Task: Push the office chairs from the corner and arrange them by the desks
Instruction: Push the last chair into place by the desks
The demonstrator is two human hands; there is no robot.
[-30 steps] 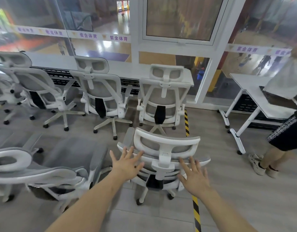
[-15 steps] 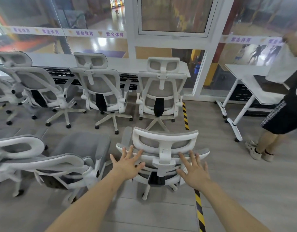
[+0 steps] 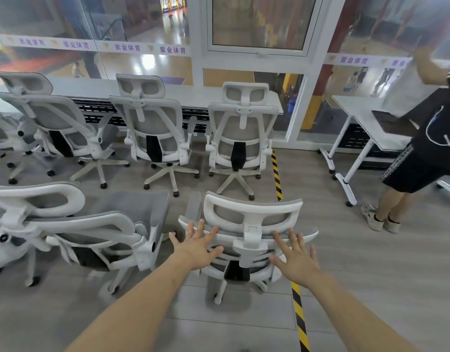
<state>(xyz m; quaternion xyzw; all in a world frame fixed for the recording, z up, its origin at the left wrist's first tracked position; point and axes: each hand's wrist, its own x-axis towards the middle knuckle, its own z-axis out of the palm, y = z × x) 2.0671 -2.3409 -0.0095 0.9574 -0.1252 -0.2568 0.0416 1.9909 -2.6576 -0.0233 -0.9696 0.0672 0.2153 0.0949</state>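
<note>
Both hands — left (image 3: 197, 246), right (image 3: 296, 260) — lay flat and spread on the lower-centre chair (image 3: 251, 219), best pushed evenly toward the upper-right counter (image 3: 356, 110).

Both forearms are bare to the frame's edge, with no sleeves, and the left hand (image 3: 196, 246) and right hand (image 3: 296, 261) wear no gloves, rings or watch.

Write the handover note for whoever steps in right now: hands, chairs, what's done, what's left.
Left hand: open, fingers spread, on the backrest of the near chair.
Right hand: open, on the same backrest, other side of its spine.
Near chair stands mid-floor by the striped floor tape, facing the window desk.
Done: several chairs, including the chair ahead, already sit along that desk.
Left: the near chair and the grey chair at left still need places; the side desk has no chair in view. Mind the person standing there.
</note>
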